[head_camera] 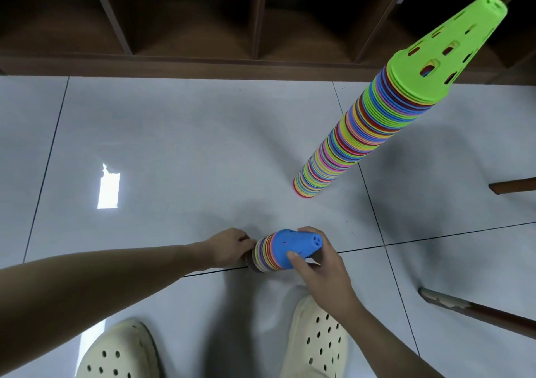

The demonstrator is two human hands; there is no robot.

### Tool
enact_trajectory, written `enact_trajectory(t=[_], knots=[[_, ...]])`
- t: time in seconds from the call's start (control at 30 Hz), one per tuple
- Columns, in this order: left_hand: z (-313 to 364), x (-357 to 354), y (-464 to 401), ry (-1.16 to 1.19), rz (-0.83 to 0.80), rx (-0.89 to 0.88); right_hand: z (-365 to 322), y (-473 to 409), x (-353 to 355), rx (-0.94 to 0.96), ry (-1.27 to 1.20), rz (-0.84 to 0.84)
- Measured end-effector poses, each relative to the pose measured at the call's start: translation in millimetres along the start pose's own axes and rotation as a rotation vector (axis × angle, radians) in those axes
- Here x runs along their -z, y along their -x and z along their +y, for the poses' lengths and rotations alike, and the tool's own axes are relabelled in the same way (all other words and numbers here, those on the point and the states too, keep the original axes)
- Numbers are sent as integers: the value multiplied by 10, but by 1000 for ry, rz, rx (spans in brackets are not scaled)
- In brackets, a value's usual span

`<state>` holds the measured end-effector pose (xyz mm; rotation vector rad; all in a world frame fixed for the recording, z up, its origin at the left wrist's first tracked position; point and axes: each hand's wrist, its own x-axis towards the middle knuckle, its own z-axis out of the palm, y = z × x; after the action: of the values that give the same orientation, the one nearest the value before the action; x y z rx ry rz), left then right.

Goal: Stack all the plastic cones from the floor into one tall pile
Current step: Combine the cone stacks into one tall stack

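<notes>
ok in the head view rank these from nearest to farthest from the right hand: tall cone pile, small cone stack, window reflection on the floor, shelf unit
1. Small cone stack: held by the right hand.
2. Tall cone pile: standing beyond it, to the right.
3. Window reflection: on the floor, far left; close to the pile's base in distance, so roughly tied.
4. Shelf unit: at the back.

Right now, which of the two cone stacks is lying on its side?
The short stack with the blue cone at its end, held between both hands, lies sideways. The tall green-topped stack stands upright on the floor.

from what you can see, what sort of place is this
Probably an indoor storeroom or activity room: glossy pale floor tiles, a dark wooden shelf unit with open compartments along the wall, and a tall stack of cones on the floor.
</notes>
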<state>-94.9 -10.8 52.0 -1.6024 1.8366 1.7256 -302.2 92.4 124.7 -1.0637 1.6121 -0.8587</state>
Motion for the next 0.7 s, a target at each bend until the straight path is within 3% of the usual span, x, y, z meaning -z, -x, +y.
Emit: enact_trajectory(t=[0.13,0.4,0.5,0.57,0.7], knots=[[-6,22,10,215,-43,73,46,-93,83,-84,-66,57],[156,75,91,288,-27,-80,-21,-56,142,-132,-321,167],[288,184,159,116,-21,-186,-169,-14,132,-98,-365,235],[406,213,215,-57,68,-255,-287,15,120,-61,-357,270],[715,238,409,-115,275,-377,-601,88,91,53,-284,334]])
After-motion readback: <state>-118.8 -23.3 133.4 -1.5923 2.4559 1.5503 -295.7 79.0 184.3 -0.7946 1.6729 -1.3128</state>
